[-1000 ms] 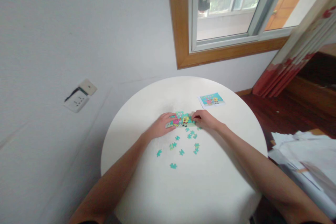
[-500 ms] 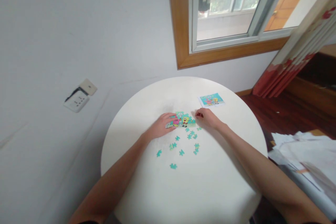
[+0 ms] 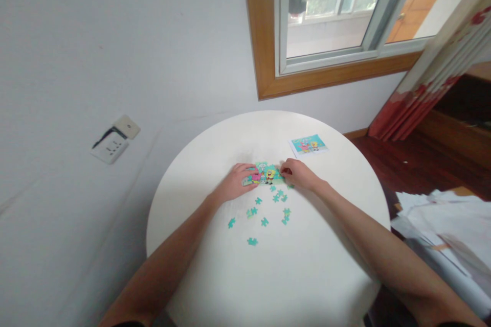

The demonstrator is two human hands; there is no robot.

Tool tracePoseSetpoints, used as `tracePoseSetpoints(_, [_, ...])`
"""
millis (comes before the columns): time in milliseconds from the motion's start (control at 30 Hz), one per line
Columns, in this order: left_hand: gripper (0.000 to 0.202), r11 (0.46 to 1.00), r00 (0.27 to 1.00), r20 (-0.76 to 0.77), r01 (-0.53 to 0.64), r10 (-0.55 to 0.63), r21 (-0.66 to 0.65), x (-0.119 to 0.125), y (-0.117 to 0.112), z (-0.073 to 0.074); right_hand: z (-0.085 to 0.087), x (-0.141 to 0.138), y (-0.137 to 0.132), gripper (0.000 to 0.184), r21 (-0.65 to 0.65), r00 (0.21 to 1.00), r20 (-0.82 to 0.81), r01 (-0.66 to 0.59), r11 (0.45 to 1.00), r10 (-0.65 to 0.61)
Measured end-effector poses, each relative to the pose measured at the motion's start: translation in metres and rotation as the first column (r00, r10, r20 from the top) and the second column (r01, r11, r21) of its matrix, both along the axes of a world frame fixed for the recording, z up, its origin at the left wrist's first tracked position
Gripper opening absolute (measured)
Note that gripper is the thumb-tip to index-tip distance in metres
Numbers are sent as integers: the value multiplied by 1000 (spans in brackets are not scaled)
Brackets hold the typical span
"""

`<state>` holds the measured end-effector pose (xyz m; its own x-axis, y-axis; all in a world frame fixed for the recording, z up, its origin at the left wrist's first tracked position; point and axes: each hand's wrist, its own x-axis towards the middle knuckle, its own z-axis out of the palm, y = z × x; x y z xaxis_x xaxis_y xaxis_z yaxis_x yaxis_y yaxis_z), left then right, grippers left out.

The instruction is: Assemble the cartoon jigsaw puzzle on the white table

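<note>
A partly joined cartoon jigsaw puzzle (image 3: pixel 270 176) lies on the white round table (image 3: pixel 215 286), showing a yellow and a pink figure on teal. My left hand (image 3: pixel 240 182) rests over its left end, fingers spread and stretched across it. At the right edge of the puzzle, my right hand (image 3: pixel 296 173) has thumb and forefinger pinched together. Whatever sits between those fingertips is hidden. Several loose teal puzzle pieces are scattered on the near side, among them one piece (image 3: pixel 252 241) closest to me and another piece (image 3: pixel 231 223) to the left.
Behind my right hand lies a picture card (image 3: pixel 309 145) with the same cartoon figures. A wall with a socket (image 3: pixel 110 146) borders the table on the left, and a window (image 3: pixel 330 20) is beyond. Papers (image 3: pixel 445 235) are piled at the right.
My right hand has shifted slightly left, bringing its pinched fingertips to the right edge of the puzzle. My left hand stays in place on the puzzle.
</note>
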<state>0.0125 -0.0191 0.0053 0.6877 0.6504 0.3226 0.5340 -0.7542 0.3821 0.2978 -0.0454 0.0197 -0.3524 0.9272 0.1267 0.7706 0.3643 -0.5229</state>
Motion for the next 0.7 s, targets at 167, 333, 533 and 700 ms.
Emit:
tracePoseSetpoints(167, [35, 1000, 1000, 9, -19, 19, 25, 1, -1, -1, 0, 5, 1, 21, 19, 1000, -10, -2, 1000, 3])
tracePoseSetpoints(333, [34, 998, 999, 4, -46, 46, 32, 5, -3, -1, -1, 4, -1, 35, 11, 998, 61, -29, 1000, 29])
tracePoseSetpoints(533, [43, 997, 997, 27, -73, 73, 1, 0, 1, -3, -3, 6, 3, 38, 50, 998, 14, 64, 997, -65])
tracePoseSetpoints(700, [32, 982, 980, 72, -182, 185, -46, -17, 13, -1, -7, 12, 9, 39, 47, 982, -50, 182, 982, -180])
